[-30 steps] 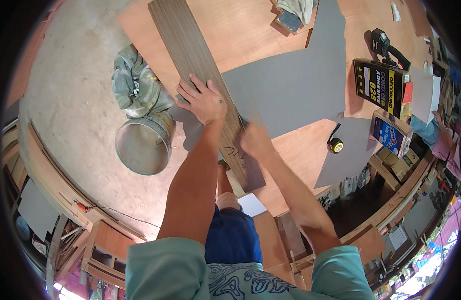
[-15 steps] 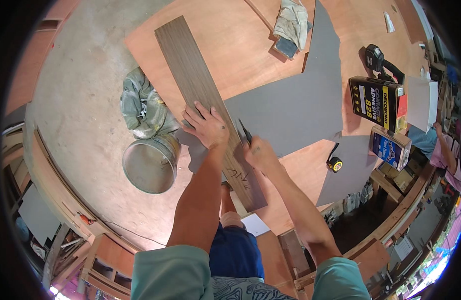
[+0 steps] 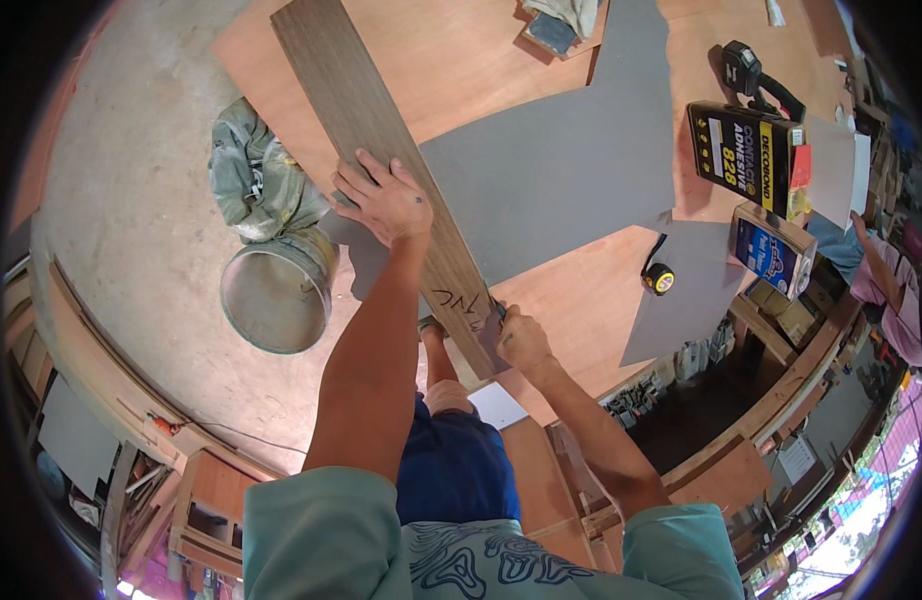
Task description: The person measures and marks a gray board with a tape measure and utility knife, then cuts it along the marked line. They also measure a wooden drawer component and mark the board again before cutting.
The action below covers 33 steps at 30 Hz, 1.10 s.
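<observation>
Wood-grain plank (image 3: pixel 371 125), long, narrow and straight-edged, is lying aslant across a grey sheet (image 3: pixel 571 180) on the plywood tabletop (image 3: pixel 571 300). Its grey-brown face is showing fine lengthwise streaks, with dark handwritten marks (image 3: pixel 459 305) appearing toward the end nearer the person. Of the two hands, the left hand (image 3: pixel 386 205) is resting flat on the plank, fingers spread; the right hand (image 3: pixel 524 340) is gripping a dark tool (image 3: pixel 499 312) beside its right edge.

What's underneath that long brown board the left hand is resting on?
Grey sheet shows along both sides of the long brown board, and a lighter wooden panel beside its far end. Whatever lies directly beneath is covered and can't be seen.
</observation>
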{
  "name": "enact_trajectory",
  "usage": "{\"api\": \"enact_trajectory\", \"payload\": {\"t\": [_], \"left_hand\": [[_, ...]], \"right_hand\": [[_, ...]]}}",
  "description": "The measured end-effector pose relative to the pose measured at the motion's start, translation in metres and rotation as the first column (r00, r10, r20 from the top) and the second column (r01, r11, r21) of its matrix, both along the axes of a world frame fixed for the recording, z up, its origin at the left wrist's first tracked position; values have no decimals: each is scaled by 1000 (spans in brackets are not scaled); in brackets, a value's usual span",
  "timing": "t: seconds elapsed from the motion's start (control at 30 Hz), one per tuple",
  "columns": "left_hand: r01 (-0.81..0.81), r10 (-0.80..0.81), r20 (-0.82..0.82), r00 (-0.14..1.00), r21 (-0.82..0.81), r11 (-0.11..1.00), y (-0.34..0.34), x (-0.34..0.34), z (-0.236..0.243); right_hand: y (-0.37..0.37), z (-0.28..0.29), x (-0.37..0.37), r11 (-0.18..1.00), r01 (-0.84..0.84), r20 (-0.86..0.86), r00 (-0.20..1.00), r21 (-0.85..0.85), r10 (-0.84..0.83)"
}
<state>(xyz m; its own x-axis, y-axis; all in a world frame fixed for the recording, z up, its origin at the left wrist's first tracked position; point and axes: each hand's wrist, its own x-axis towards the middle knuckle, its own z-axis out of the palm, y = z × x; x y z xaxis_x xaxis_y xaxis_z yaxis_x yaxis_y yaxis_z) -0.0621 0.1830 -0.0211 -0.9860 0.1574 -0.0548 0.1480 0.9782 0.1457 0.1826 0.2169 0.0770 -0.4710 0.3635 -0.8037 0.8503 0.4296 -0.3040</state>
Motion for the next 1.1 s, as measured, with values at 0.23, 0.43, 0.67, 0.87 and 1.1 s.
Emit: {"api": "enact_trajectory", "payload": {"t": [0.23,0.43,0.67,0.87,1.1], "left_hand": [[1,-1,62,998,-5,1000,-1,0,5],[8,-4,91,996,-42,999,-5,0,7],[-10,12,51,999,-34,999,-3,0,-1],[-15,16,52,999,-22,1000,-2,6,-2],[-1,0,17,1000,22,1000,-1,2,2]], "right_hand": [[-5,18,19,999,-49,53,997,0,49],[43,42,-79,999,38,76,996,6,-39],[56,-28,-197,998,50,-232,972,46,-38],[48,-44,-186,998,29,-277,961,57,-12],[3,-14,-26,999,15,-1,1000,47,-15]]}}
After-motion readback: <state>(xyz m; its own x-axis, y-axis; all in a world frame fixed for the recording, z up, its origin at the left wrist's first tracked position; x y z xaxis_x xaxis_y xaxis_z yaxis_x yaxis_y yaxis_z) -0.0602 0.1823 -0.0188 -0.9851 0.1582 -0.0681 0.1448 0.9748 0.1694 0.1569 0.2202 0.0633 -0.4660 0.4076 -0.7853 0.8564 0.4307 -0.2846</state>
